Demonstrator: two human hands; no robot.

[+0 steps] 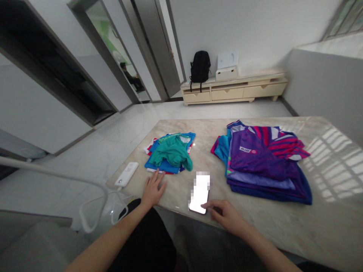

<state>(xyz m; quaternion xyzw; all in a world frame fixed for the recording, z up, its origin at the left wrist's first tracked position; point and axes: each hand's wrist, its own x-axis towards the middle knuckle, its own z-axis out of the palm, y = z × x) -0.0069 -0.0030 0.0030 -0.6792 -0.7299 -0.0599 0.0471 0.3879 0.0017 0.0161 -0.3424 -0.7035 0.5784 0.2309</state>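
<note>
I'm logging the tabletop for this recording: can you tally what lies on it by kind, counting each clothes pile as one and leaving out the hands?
Clothes piles: 2
Phone: 1
White corded device: 1
Total: 4

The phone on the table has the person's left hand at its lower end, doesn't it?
Not the left hand: the head view shows the right hand at the lower end of the phone on the table.
</note>
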